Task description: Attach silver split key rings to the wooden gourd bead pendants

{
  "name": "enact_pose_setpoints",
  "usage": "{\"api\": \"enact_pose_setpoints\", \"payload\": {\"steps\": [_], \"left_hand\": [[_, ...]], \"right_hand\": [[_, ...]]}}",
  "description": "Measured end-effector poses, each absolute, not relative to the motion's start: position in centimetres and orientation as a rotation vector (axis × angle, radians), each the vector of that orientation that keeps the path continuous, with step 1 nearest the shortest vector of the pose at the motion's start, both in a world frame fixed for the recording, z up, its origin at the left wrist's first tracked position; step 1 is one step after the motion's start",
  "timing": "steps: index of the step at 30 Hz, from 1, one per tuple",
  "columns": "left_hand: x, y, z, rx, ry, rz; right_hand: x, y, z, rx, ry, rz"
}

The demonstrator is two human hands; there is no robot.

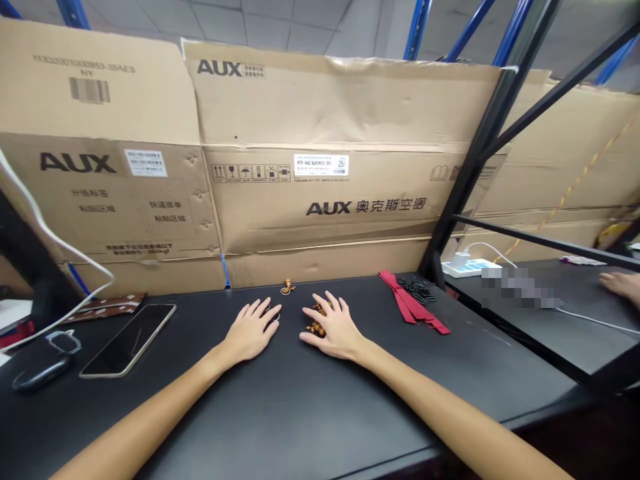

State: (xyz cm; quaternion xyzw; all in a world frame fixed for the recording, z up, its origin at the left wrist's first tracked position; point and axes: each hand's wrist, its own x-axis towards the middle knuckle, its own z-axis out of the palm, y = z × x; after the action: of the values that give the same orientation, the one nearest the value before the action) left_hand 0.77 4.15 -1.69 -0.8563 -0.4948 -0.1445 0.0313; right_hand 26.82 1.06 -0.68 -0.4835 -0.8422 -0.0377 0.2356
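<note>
Stretching forward over the black tabletop [280,413], the left hand [251,330] is palm down with its fingers spread apart. The right hand [336,330], at three o'clock from it, is also palm down with fingers spread, above a cluster of brown beads [318,327]. The beads show between its thumb and fingers, toward its nine and ten o'clock, and are partly hidden; whether the fingers touch them I cannot tell.

A small brown beaded charm [288,287] lies near the far edge of the surface, at one o'clock from the left hand and between ten and eleven from the right, apart from both.

At two o'clock from the right hand is a pile of black cords [417,291], with crossed red strips [410,305] just beside it. Farther out at two o'clock, past a black metal frame [475,157], sits a white power strip [470,268]; another person's hand [623,283] shows at three.

At nine o'clock from the left hand lies a phone [129,340]. A brown patterned pouch [107,306] is at the phone's eleven, and a black rounded case [43,372] between its eight and nine. Printed cardboard [320,230] stands along twelve o'clock.
</note>
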Motion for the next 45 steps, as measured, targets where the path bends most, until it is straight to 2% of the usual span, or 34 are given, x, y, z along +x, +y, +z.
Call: {"api": "enact_pose_setpoints", "payload": {"steps": [5,14,20,25,31,35,40,45], "left_hand": [[-0.4,5.5,-1.8,-2.723,-1.475,-0.403],[-1.6,6.6,-1.3,-2.668,-1.539,-0.359],[1.6,7.9,-1.1,-2.675,-1.35,-0.442],[4.2,8.8,-0.7,-2.66,-1.373,-0.476],[3.4,3.9,0.3,-2.819,-1.14,-0.521],[2.6,-0.6,1.2,-2.978,-0.905,-0.551],[2.4,-2.4,2.0,-3.095,-0.836,-0.538],[2.3,-2.1,1.8,-3.1,-0.816,-0.632]], "right_hand": [[27.3,2.1,-1.3,-1.452,-2.336,0.057],[29.3,4.4,-1.6,-1.261,-2.372,-0.007],[29.4,4.8,-1.8,-1.223,-2.364,-0.018],[29.5,4.7,-1.8,-1.214,-2.365,0.006],[29.4,4.2,-1.4,-1.227,-2.301,-0.084],[28.3,2.6,-0.6,-1.048,-2.282,-0.175],[26.4,0.2,0.0,-0.772,-2.458,-0.063],[26.4,0.0,-0.1,-0.809,-2.436,0.021]]}}
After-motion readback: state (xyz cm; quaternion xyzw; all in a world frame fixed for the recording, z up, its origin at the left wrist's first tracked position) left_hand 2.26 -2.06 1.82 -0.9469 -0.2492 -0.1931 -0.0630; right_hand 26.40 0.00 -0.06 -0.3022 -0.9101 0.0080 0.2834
